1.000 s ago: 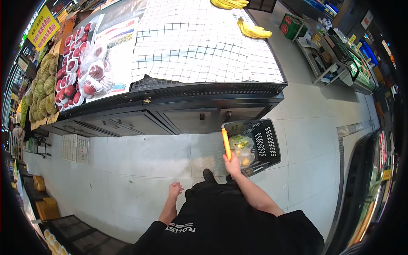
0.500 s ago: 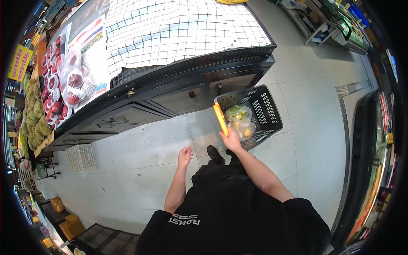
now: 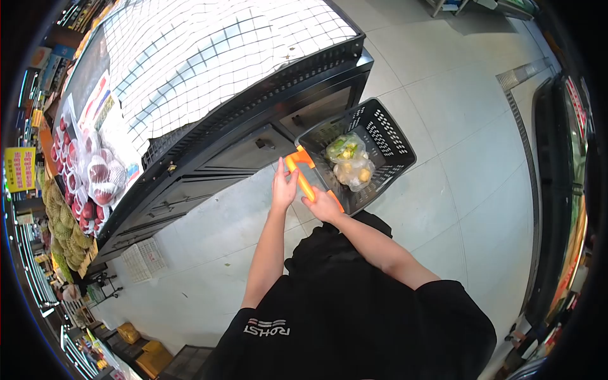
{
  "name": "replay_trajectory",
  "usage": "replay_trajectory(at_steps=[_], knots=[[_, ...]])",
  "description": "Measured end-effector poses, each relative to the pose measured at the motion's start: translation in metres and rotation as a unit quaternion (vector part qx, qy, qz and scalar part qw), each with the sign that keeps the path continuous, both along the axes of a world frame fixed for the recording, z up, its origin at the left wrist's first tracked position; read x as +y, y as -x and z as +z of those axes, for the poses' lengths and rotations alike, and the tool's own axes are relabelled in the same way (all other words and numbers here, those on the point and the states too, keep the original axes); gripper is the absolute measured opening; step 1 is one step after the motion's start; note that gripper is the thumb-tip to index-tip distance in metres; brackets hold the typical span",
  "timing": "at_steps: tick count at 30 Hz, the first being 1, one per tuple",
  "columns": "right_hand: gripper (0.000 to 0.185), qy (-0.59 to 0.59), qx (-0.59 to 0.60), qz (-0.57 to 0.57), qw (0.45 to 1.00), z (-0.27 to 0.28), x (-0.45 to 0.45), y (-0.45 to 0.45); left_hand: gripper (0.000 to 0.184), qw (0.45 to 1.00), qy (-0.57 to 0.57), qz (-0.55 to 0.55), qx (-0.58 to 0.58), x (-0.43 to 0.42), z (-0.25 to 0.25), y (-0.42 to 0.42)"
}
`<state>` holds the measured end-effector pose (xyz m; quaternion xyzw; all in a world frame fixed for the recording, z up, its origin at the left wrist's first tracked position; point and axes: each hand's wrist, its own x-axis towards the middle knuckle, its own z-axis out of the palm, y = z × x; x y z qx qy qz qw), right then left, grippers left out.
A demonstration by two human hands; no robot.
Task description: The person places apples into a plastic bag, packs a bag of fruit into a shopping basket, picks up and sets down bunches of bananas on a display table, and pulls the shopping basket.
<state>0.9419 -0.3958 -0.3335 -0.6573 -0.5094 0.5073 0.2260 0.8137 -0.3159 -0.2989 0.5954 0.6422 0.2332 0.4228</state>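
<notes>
A black perforated shopping basket point(image 3: 396, 136) stands beside the display counter, tilted in view. Inside it lie a clear bag with green produce point(image 3: 346, 147) and a clear bag with yellowish round produce point(image 3: 353, 173). My right hand point(image 3: 323, 206) is closed round the lower part of the basket's orange handle point(image 3: 305, 184). At the handle's upper end is my left hand point(image 3: 284, 185), its fingers extended and apart, close to the orange bar; whether it touches the bar is hard to tell.
The black counter point(image 3: 253, 142) bears a checked cloth point(image 3: 190, 60), with net-wrapped red fruit point(image 3: 101, 180) and durians point(image 3: 62, 221) at the left. A white crate point(image 3: 144, 259) sits on the floor. Along the right edge runs a dark display case point(image 3: 550, 190).
My left hand has moved up and right to the handle. The view has turned, with the counter shifting left. The orange handle now shows more of its length, and my right hand still holds it.
</notes>
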Motion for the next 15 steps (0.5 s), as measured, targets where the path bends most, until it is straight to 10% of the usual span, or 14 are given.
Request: replay_trajectory(at_steps=[15], knots=[[0.05, 0.032, 0.045, 0.077, 0.995, 0.004, 0.007, -0.02, 0.047, 0.977, -0.012, -0.095, 0.19, 0.035, -0.003, -0.021]])
